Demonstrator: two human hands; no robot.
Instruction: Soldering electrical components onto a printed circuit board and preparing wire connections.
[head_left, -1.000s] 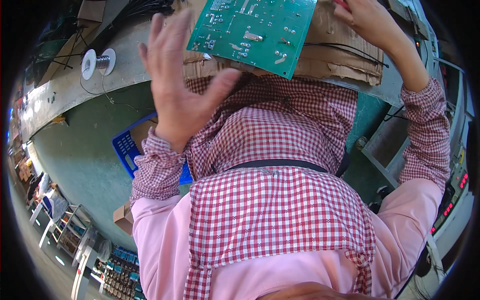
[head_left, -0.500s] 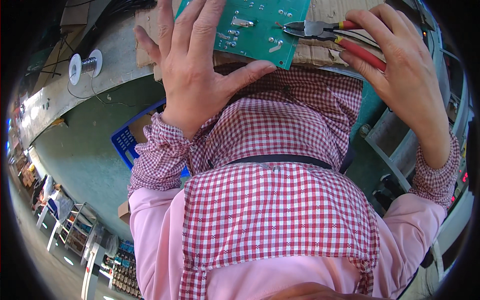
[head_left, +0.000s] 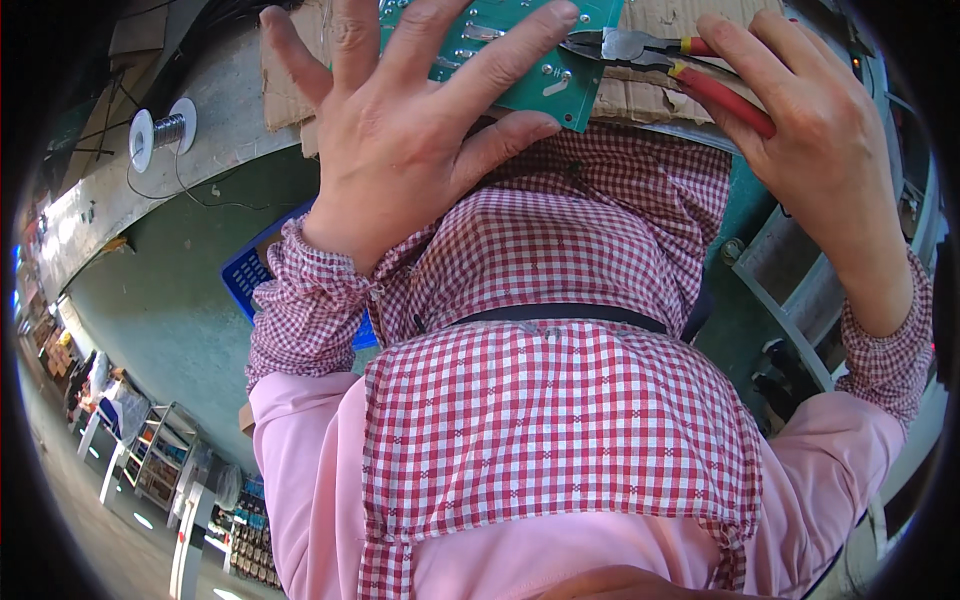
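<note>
My left hand [head_left: 400,130] lies over a green circuit board [head_left: 550,95] with its fingers spread, and its index finger points toward the tip of the cutters. Soldered spots and short metal strips show on the board's upturned face, though the hand hides much of its left part. In my right hand [head_left: 815,110] is a pair of red-and-yellow-handled cutting pliers [head_left: 640,50]. Their jaws point left and rest at the board, close to my left index fingertip. What lies between the jaws is too small to make out.
Brown cardboard [head_left: 650,95] lies under the board on the bench. A spool of solder wire [head_left: 165,133] stands on the bench at the left, its loose strand hanging over the edge. Below the bench is a blue plastic crate [head_left: 245,280]; a grey metal frame [head_left: 790,290] stands at the right.
My left index finger has swung right across the board, toward the plier tips. The plier jaws have shifted slightly and remain near the same part of the board.
</note>
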